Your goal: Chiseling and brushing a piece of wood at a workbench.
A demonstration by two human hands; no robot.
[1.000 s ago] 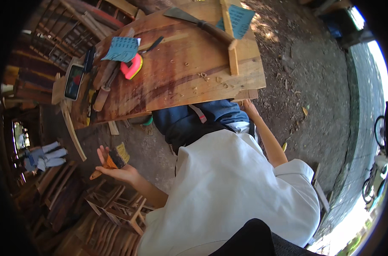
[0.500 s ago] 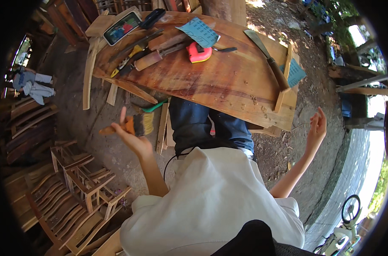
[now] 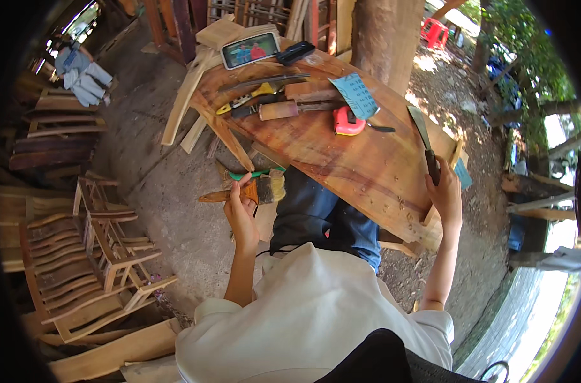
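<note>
My left hand [image 3: 241, 220] is closed around the handle of a wide paintbrush [image 3: 275, 185] with an orange-brown body and pale bristles. It is held over the floor, just off the table's near-left edge. My right hand [image 3: 446, 196] lies over the dark handle of a long-bladed knife [image 3: 419, 125] on the right part of the wooden table [image 3: 341, 159], its fingers curled at the handle. The blade points away from me. A pink tape measure [image 3: 347, 121] and blue sandpaper [image 3: 355, 96] lie near the table's middle.
At the table's far left are a propped phone [image 3: 251, 50], a black case [image 3: 295, 53], a yellow-and-black tool [image 3: 246, 99] and a wooden-handled chisel [image 3: 279, 110]. A wood strip [image 3: 444, 182] edges the right side. Wooden chair frames [image 3: 115, 246] stand left; a person [image 3: 83, 70] is behind.
My right hand has come from open air beside the table onto the knife handle. My left hand still holds the brush, with its fingers more closed. The whole view has turned.
</note>
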